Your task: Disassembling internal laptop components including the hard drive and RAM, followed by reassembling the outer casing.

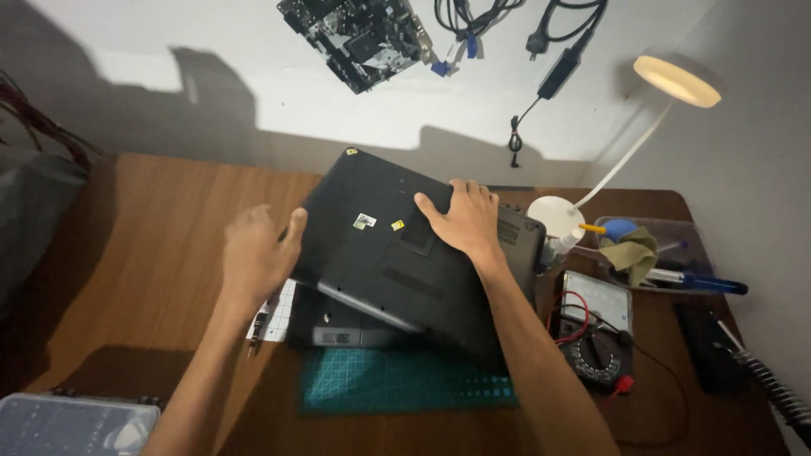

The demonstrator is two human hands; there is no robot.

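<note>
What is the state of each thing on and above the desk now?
Laptop: underside up, tilted, partly open.
Left hand: open, at the laptop's left edge.
Right hand: flat on the laptop's underside.
Lamp: lit.
Multimeter: lying flat, leads attached.
Cutting mat: flat, partly under the laptop.
Circuit board: hanging on the wall.

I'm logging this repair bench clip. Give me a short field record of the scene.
left hand: at the laptop's left edge
right hand: flat on the laptop's underside
laptop: black, closed, bottom side up, tilted
under it: green cutting mat
right of it: multimeter, lit desk lamp
surface: wooden desk
</note>
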